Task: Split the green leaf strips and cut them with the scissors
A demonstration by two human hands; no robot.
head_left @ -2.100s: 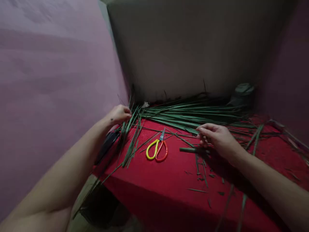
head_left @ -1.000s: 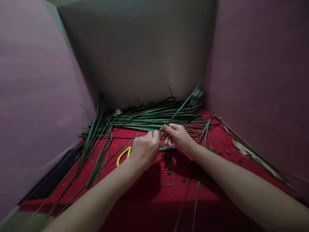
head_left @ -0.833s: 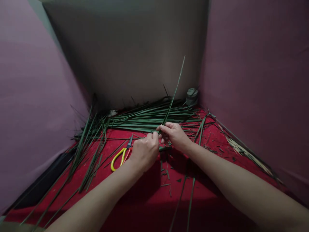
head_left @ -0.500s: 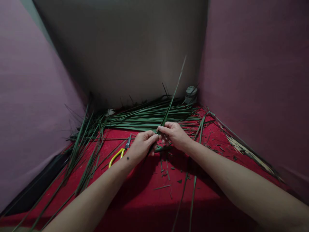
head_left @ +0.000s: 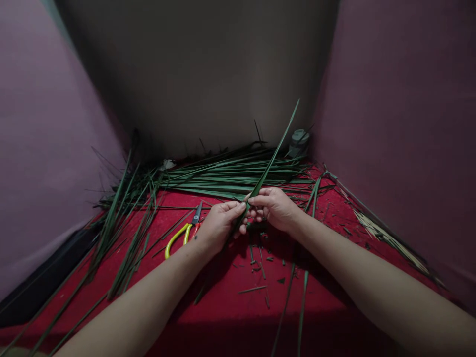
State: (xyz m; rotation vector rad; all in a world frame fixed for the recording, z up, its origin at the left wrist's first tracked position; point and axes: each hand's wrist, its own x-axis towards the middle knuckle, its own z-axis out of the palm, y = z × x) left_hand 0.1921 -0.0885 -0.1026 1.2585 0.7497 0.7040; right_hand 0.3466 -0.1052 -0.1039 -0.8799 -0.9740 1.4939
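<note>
A long green leaf strip (head_left: 268, 169) slants up and to the right from between my two hands. My left hand (head_left: 224, 221) pinches its lower part between thumb and fingers. Close against it, my right hand (head_left: 274, 209) grips the same strip a little higher, its fingertips nearly touching the left ones. Scissors (head_left: 177, 239) with yellow handles lie on the red cloth (head_left: 226, 302), just left of my left wrist, which hides part of them. Behind the hands spreads a pile of long green leaves (head_left: 208, 177).
More leaf strips (head_left: 139, 248) lie at the left, near a black object (head_left: 44, 275). A pale container (head_left: 298, 144) stands at the back right. A bundle of pale sticks (head_left: 390, 240) lies along the right edge, and small cut scraps (head_left: 256, 270) dot the cloth.
The leaf strip now leans further right and shows more of its flat side. Both hands have shifted slightly at the pinch, and the whole view has moved a little.
</note>
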